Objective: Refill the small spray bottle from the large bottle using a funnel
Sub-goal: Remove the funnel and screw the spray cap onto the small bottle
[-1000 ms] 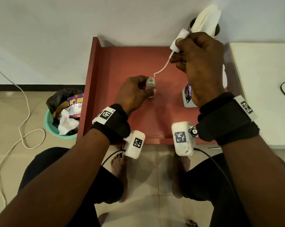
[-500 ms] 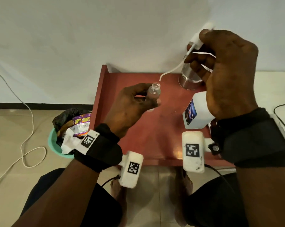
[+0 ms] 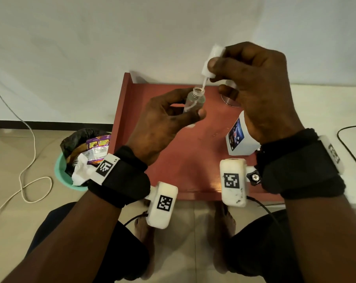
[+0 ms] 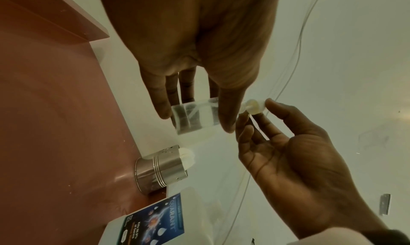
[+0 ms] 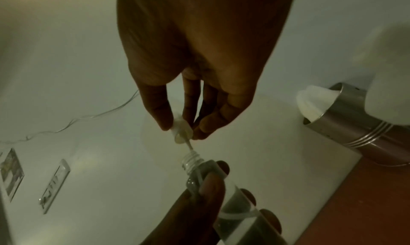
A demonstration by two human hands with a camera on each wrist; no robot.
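Observation:
My left hand [image 3: 162,119] holds the small clear spray bottle [image 3: 194,102] above the red table [image 3: 173,160], thumb and fingers around its body; the bottle [image 4: 195,116] has liquid inside. My right hand [image 3: 252,88] pinches the white spray cap [image 3: 212,62] just above the bottle's open threaded neck [image 5: 191,161]. The cap's thin dip tube [image 3: 204,83] runs down through the neck into the bottle. The large white bottle [image 3: 239,137] with a blue label stands on the table under my right wrist. No funnel is in sight.
A steel cup [image 4: 162,168] with white paper in it stands at the table's back edge against the wall. A green bin [image 3: 71,170] with wrappers sits on the floor to the left, near a white cord [image 3: 28,160]. A white surface [image 3: 336,111] adjoins the table's right side.
My right hand brought the cap down and left; its dip tube, earlier outside the bottle, now sits inside the neck. My left hand lifted the bottle off the table.

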